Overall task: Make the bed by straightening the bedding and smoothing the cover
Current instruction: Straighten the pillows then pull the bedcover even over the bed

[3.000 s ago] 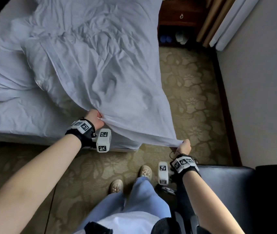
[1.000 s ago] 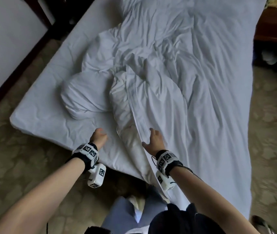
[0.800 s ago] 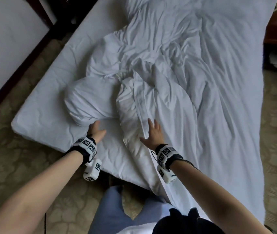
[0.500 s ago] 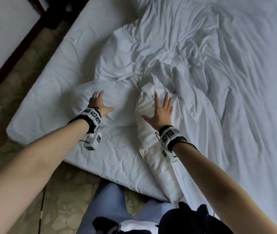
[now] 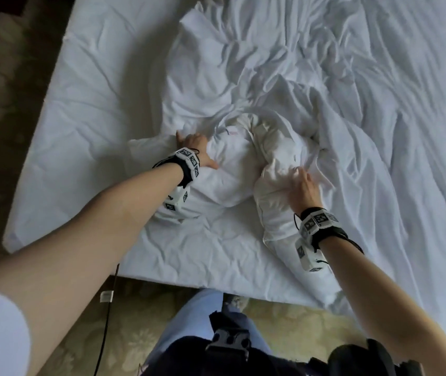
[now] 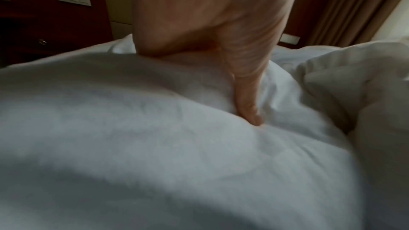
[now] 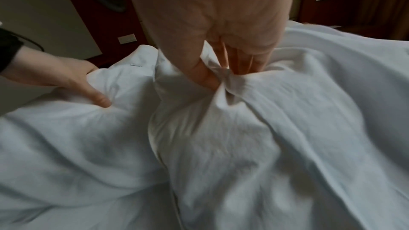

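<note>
One rumpled white bed [image 5: 86,109], patterned carpet [image 5: 135,335]

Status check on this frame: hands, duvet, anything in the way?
Left hand grips the bunched duvet; right hand pinches a fold of it. Duvet crumpled, mattress sheet exposed on the left. Nothing in the way.
</note>
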`<state>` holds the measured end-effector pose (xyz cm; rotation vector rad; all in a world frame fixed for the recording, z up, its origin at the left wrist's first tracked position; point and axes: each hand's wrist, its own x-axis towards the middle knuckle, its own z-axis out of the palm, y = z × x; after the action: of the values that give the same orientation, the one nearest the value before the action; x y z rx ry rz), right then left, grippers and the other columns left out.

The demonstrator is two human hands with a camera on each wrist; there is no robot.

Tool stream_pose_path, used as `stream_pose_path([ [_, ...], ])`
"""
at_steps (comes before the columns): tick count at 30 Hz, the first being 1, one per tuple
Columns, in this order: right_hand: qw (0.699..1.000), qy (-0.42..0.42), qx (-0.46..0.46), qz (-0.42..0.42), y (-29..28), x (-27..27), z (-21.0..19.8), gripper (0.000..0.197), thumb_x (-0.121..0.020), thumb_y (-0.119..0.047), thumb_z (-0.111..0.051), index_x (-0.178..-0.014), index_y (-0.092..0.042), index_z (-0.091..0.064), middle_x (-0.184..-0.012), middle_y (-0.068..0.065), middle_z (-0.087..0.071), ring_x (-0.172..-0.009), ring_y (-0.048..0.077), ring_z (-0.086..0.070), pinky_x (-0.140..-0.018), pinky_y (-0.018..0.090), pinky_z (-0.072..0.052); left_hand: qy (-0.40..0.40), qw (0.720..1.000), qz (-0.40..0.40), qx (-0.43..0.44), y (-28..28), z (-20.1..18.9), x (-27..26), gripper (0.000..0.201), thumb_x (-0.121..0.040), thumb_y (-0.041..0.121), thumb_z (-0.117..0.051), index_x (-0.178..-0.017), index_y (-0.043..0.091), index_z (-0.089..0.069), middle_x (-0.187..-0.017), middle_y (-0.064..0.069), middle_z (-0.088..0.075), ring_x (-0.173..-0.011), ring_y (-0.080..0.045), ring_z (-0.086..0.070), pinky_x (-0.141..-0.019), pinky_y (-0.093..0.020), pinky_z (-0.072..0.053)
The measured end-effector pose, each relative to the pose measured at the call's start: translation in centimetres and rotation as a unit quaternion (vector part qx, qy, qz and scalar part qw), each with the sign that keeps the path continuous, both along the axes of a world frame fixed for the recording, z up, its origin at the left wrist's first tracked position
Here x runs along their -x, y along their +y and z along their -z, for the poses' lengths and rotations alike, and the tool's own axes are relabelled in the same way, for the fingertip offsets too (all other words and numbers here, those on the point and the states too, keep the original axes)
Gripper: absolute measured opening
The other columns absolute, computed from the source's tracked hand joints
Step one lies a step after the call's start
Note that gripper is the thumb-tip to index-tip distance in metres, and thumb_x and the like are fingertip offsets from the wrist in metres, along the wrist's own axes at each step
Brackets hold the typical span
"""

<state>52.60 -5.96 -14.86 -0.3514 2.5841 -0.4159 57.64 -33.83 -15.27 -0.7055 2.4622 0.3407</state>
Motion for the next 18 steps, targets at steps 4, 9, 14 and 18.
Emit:
stream_pose_path([
  [4,1.0,0.002,-0.005,0.017,0.0,-2.7,-1.3,0.047,-0.079,0.005,-0.046,-0.126,0.001,-0.046,-0.125,0.022,-0.052,-0.117,0.038,-0.047,-0.101,0.042,-0.039,0.116,0.992,0.016,-0.044,1.1,-1.3,-2.5,0.053,-0.074,0.043,-0.075,-0.11,0.008,-0.06,-0.113,-0.015,-0.066,-0.105,-0.032,-0.061,-0.089,-0.035,-0.043],
  [9,0.963,-0.091,0.171,0.185,-1.8,-7.1,-5.4,0.033,-0.096,-0.03,-0.05,-0.091,0.0,-0.062,-0.089,0.022,-0.066,-0.08,0.031,-0.061,-0.078,0.042,-0.053,0.297,0.946,0.088,-0.101,2.8,-6.1,-7.7,0.017,-0.077,0.004,-0.056,-0.085,0.002,-0.071,-0.083,-0.019,-0.07,-0.082,-0.037,-0.064,-0.07,-0.03,-0.042],
  [14,0.765,-0.339,0.438,0.329,-3.2,-11.9,-10.3,0.077,-0.086,-0.062,-0.047,-0.134,-0.001,-0.043,-0.124,0.02,-0.057,-0.105,0.03,-0.06,-0.08,0.038,-0.054,0.407,0.879,0.234,-0.084,2.8,-12.6,-13.0,0.014,-0.05,-0.004,-0.051,-0.049,0.009,-0.054,-0.049,-0.005,-0.05,-0.05,-0.023,-0.05,-0.062,-0.022,-0.036],
  [18,0.676,-0.372,0.556,0.309,-3.9,-15.7,-13.4,0.089,-0.079,-0.069,-0.051,-0.147,-0.016,-0.03,-0.125,0.012,-0.054,-0.116,0.028,-0.055,-0.098,0.041,-0.048,0.473,0.835,0.28,-0.039,2.7,-17.6,-19.1,0.016,-0.058,-0.001,-0.043,-0.05,0.011,-0.052,-0.052,-0.005,-0.052,-0.051,-0.023,-0.05,-0.066,-0.023,-0.033],
])
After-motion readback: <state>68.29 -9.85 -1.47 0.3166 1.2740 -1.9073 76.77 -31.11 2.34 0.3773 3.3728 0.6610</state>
